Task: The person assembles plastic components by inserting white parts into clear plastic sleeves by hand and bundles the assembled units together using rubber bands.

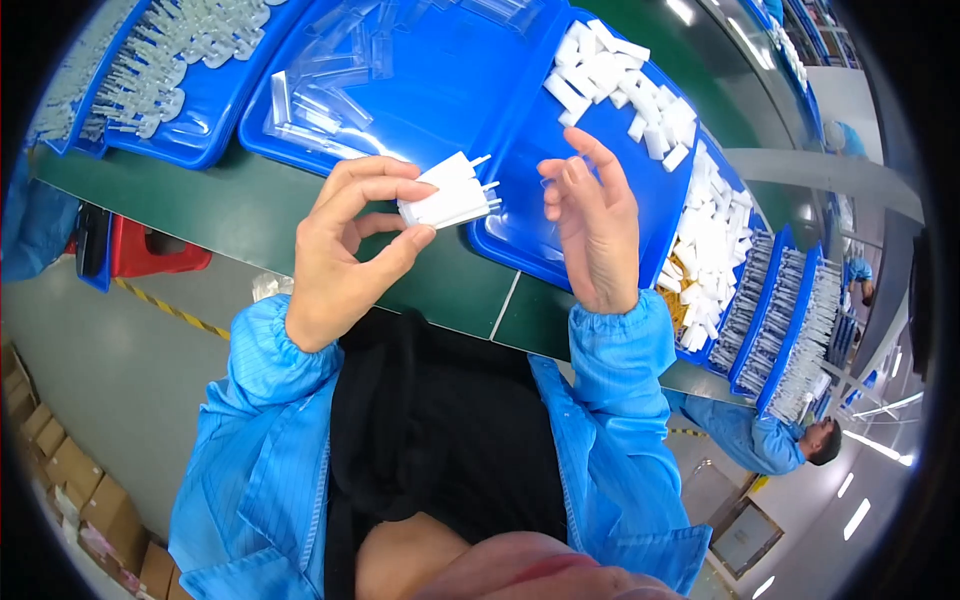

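My left hand [352,250] pinches a small white plastic plug-like piece [448,192] between thumb and fingers. Several short prongs stick out from its right side, and a clear edge shows around it. To its right, my right hand [592,225] is raised over a blue tray [520,215], index finger and thumb lifted and the other fingers loosely bent. I make out nothing held in it, though a faint clear shape near its fingertips is too blurred to name. White blocks [655,115] lie heaped in that tray's far right part.
Clear plastic sleeves [330,100] lie in a blue tray [420,115] at the far left. Pronged pale parts fill trays [200,135] beyond it. On the right, more white pieces [710,235] and trays of parts [775,310] line the green bench [440,285]. A co-worker [765,440] sits at far right.
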A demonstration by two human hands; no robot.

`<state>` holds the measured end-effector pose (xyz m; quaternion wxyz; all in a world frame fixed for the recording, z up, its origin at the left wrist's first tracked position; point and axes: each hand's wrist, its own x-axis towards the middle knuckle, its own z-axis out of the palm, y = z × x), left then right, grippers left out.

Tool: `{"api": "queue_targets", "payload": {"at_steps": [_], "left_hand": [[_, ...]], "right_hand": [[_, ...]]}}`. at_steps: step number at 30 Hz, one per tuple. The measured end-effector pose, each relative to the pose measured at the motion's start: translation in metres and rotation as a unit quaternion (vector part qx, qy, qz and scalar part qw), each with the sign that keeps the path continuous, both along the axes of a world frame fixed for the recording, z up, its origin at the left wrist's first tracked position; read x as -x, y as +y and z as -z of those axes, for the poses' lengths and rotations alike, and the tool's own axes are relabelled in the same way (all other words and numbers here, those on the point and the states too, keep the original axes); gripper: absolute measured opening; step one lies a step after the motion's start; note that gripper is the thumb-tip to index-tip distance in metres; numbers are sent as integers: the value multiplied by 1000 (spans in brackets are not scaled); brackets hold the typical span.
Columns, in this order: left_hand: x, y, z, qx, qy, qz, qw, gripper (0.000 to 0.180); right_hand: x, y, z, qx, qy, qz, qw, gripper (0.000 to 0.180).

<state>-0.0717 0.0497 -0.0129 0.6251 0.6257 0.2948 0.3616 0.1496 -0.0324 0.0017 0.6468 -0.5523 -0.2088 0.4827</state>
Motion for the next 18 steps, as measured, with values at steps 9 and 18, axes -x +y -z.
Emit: {"api": "queue_targets", "payload": {"at_steps": [9, 18], "left_hand": [[-26, -14, -4, 2, 24, 53, 998, 30], [-36, -16, -4, 26, 26, 62, 997, 29]], "right_hand": [[6, -22, -8, -16, -73, 93, 993, 31], [7, -29, -1, -15, -127, 52, 990, 24]]}}
